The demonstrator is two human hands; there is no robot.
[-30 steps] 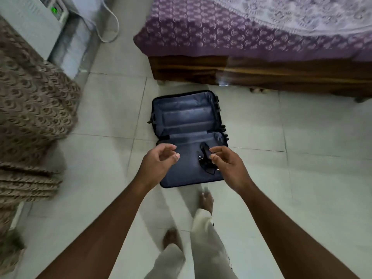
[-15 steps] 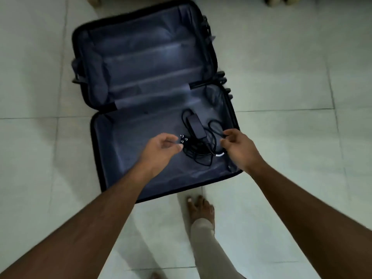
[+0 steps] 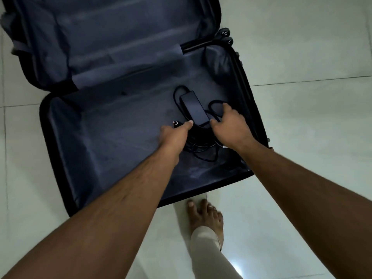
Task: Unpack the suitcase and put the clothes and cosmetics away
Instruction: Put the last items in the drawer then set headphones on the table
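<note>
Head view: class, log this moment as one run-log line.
black open suitcase on floor | black power adapter with cable inside | left hand, right hand reaching it

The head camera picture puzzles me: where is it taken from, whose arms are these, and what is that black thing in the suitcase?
There is no machine here. A person wears a camera on the head, so you look down along their own two bare arms. An open suitcase lies flat on a tiled floor, and one bare foot stands beside it. Inside lies a black power adapter with its tangled cable; no clothes show in it. The left hand and right hand reach to either side of the adapter, fingers touching it or its cable. Nothing is lifted yet.
</note>
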